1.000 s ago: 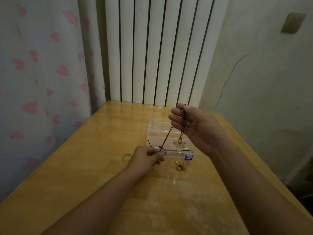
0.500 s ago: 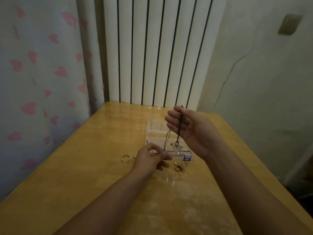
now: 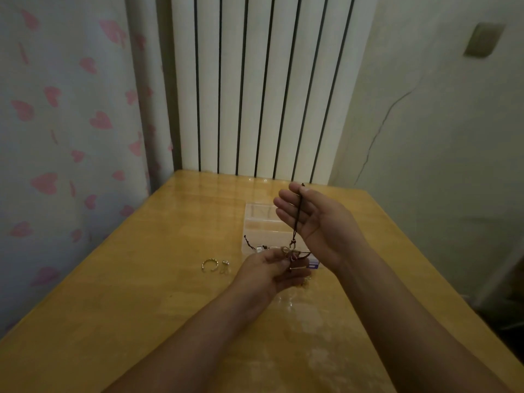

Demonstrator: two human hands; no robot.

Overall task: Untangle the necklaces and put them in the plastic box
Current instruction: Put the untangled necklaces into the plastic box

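A black cord necklace [image 3: 299,217] with a silver bow-shaped pendant [image 3: 289,251] hangs from my right hand [image 3: 317,222], which pinches the cord's top end between thumb and forefinger above the clear plastic box [image 3: 258,222]. Below it, my left hand [image 3: 269,269] lies palm up with its fingers curled round the pendant and the cord's lower part. A loose cord end [image 3: 249,243] trails over the box's front left corner. The box lies open on the wooden table [image 3: 127,293], just beyond my left hand.
A silver open ring [image 3: 209,264] and a small silver piece [image 3: 225,265] lie on the table left of my left hand. A gold ring [image 3: 305,282] peeks out right of that hand. A white radiator [image 3: 255,89] stands behind the table.
My left hand has turned palm up and shifted right, under the pendant, and now holds it. The right hand has stayed raised, still pinching the cord.
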